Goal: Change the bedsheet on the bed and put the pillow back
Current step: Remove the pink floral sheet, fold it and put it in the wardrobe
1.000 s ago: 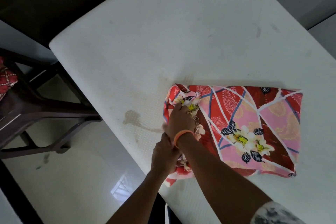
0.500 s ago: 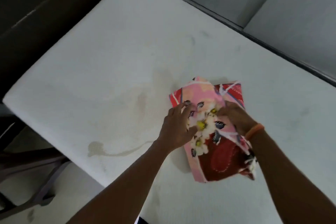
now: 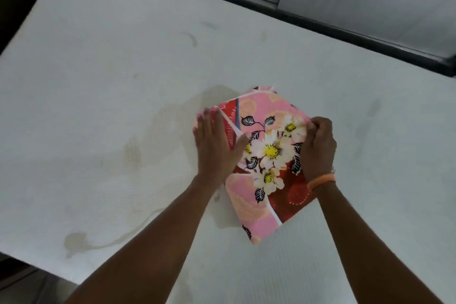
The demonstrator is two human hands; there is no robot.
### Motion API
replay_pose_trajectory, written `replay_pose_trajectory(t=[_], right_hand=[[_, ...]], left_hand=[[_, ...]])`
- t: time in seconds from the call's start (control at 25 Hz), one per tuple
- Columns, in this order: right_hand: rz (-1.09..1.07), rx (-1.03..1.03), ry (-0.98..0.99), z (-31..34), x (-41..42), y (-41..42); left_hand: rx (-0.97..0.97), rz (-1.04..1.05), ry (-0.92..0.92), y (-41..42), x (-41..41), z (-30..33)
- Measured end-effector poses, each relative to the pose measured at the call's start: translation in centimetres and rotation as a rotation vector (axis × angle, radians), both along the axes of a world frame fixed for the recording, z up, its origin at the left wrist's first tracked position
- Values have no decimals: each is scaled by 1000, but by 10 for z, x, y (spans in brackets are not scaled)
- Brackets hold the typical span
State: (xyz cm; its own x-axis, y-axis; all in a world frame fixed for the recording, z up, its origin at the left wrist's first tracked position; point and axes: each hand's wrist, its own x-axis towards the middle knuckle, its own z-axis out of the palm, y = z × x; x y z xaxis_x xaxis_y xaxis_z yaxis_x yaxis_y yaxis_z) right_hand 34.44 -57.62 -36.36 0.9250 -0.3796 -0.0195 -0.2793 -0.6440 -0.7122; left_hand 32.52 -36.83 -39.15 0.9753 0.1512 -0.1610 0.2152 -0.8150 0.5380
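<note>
The left hand [image 3: 214, 145] lies flat with straight fingers on the left part of the folded sheet [image 3: 265, 168], pressing it down, while the right hand [image 3: 318, 148], wearing an orange band at the wrist, curls its fingers over the sheet's right edge and pinches the cloth there. A second ago both hands were bunched together at the left end of a wider, flatter bundle near the lower edge of the mattress [image 3: 123, 81]; half a second ago they were gathered on top of a narrower fold. Now they have spread to opposite sides, and the sheet sits as a compact, tilted square in the middle of the frame, resting on the bare, stained mattress. That looks like the bundle has been turned and steadied, probably so a layer can be peeled open from the right edge. The sheet is not yet spread, so the bed-making is at an early stage. No pillow is in view.
</note>
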Motion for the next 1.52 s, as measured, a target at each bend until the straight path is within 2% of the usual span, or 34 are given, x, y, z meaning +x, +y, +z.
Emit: replay_pose_trajectory(t=[0.04,0.12,0.16,0.24,0.36,0.44,0.52,0.6,0.68,0.76,0.84,0.92,1.0,1.08,1.24,1.32,1.4,1.44,1.48,1.52], right_hand=[[-67,17,8,-3,-8,-4],[-118,73,233,-21,-19,-12],[-95,97,379,-31,-22,-15],[-46,78,509,-38,-17,-15],[37,-150,441,-36,4,-5],[117,-176,347,-33,26,2],[193,-102,274,-30,50,8],[223,-165,209,-32,66,14],[223,-329,256,-44,63,19],[154,-421,315,-59,41,22],[110,-431,278,-67,7,31],[229,-461,253,-71,-35,39],[327,-529,307,-80,-78,40],[228,-523,403,-88,-110,28],[-50,-279,442,-90,-120,-5],[-110,-201,457,-81,-107,-14],[-123,-217,534,-71,-93,-18],[-128,-161,578,-66,-88,-20],[-142,-6,606,-63,-86,-22],[-188,244,608,-56,-86,-20]], left_hand=[[-13,32,79,3,14,0],[39,-20,273,3,38,-2],[72,-49,327,3,46,-3],[141,-39,345,6,60,-3],[255,-111,377,13,82,4],[149,-164,381,17,92,11],[20,-169,276,20,93,16],[-22,-117,156,22,90,15],[88,-97,127,19,83,5],[196,-26,182,12,69,-11],[67,224,191,3,46,-18],[-170,443,159,-13,12,-22],[-317,493,134,-32,-34,-28],[-496,563,200,-48,-76,-30],[-717,655,486,-56,-112,-38],[-816,659,546,-53,-112,-38],[-953,726,603,-48,-108,-31],[-1025,770,632,-44,-107,-26],[-1068,808,668,-39,-107,-22],[-1081,832,694,-32,-107,-18]])
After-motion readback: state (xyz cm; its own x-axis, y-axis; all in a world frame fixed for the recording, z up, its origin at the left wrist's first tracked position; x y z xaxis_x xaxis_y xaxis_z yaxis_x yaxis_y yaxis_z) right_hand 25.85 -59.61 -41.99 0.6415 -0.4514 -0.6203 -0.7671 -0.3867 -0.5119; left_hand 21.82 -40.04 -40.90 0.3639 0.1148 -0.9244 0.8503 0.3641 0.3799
